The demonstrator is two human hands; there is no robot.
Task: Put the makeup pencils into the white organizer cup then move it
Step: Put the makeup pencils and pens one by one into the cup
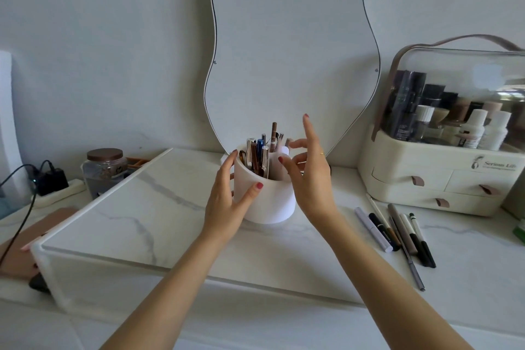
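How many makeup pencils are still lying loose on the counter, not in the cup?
6 or so, all in one bunch on the marble counter right of the white organizer cup, before the drawer organizer: loose pencils. They overlap, so one may be hidden.

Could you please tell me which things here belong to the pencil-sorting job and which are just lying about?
Job: white cup, pencils in it, loose pencils on the counter, left hand on the cup, right hand open beside it.

Lying about: mirror, cosmetics case, jar, charger.
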